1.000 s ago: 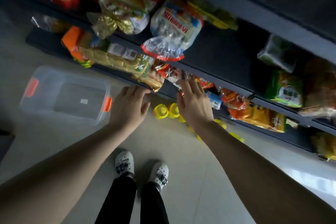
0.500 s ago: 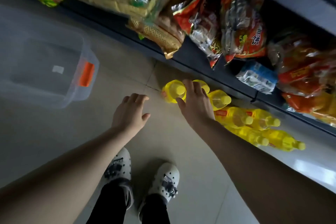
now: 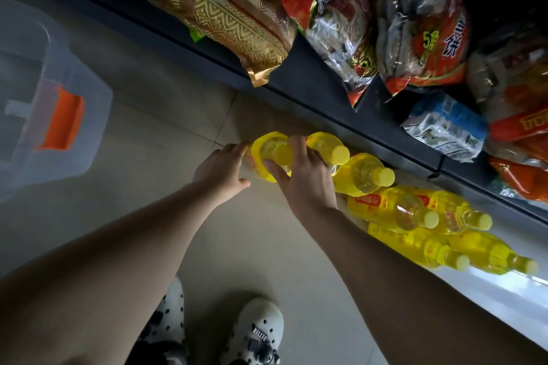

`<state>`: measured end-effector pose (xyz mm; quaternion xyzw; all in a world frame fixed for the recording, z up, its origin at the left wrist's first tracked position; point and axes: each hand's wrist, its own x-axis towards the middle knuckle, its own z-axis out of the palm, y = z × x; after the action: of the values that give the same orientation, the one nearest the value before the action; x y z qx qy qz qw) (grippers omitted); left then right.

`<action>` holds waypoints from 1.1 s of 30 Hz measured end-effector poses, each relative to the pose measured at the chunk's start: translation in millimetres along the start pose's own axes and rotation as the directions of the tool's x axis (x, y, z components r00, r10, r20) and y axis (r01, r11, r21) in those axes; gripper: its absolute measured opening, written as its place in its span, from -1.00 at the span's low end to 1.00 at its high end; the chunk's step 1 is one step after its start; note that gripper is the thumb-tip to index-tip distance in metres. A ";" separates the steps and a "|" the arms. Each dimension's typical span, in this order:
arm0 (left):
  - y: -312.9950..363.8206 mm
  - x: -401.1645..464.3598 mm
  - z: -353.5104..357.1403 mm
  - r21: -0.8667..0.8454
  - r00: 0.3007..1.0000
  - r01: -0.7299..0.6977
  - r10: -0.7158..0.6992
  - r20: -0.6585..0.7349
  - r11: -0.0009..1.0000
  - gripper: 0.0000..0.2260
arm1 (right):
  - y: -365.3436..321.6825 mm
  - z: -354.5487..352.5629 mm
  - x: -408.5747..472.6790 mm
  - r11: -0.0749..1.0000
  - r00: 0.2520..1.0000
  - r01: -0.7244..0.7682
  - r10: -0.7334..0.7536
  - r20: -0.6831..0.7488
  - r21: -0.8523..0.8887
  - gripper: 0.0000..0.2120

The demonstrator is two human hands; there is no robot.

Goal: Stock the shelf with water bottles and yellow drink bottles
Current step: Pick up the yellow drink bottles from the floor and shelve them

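- Right hand (image 3: 302, 178) grips the nearest yellow drink bottle (image 3: 268, 155) from above; left hand (image 3: 221, 167) touches its side, fingers straight
- More yellow bottles (image 3: 397, 210) stand in a row on the floor below the shelf edge (image 3: 326, 109)
- Snack bags (image 3: 332, 18) crowd the shelf; a clear bin (image 3: 44, 115) — orange latch — sits left

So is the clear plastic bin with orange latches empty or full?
Cannot tell. Only part of the blurred clear plastic bin shows, and nothing is visible through it.
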<state>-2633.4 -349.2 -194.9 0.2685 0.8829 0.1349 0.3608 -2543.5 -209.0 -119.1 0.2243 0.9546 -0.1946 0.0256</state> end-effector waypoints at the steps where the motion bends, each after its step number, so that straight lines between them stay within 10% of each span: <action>1: -0.7 1.1 -1.4 0.006 1.000 -0.002 0.002 0.009 1.000 -0.23 | -1.2 -0.3 0.7 1.000 1.000 0.007 -0.007 -0.008 0.011 -0.55; 9: -4.0 -42.1 -50.3 0.102 0.991 0.025 -0.038 0.126 0.994 -0.17 | -19.9 -52.7 -3.5 0.990 0.996 -0.052 0.042 0.075 0.130 -0.58; 19: 74.8 -171.8 -222.8 -0.015 0.982 0.001 0.002 0.191 1.000 -0.10 | -115.5 -292.5 -13.4 0.965 0.945 0.064 -0.141 0.295 0.256 -0.55; 33: 231.0 -385.7 -506.9 -0.458 0.976 -0.219 0.190 -0.110 0.862 -0.35 | -285.2 -686.5 -38.8 0.921 0.968 0.250 -0.250 -0.040 0.298 -0.62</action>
<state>-2676.3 -402.8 479.2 0.2615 0.8016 0.3889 0.3712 -2607.3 -197.2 622.5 0.1022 0.9346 -0.3390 -0.0346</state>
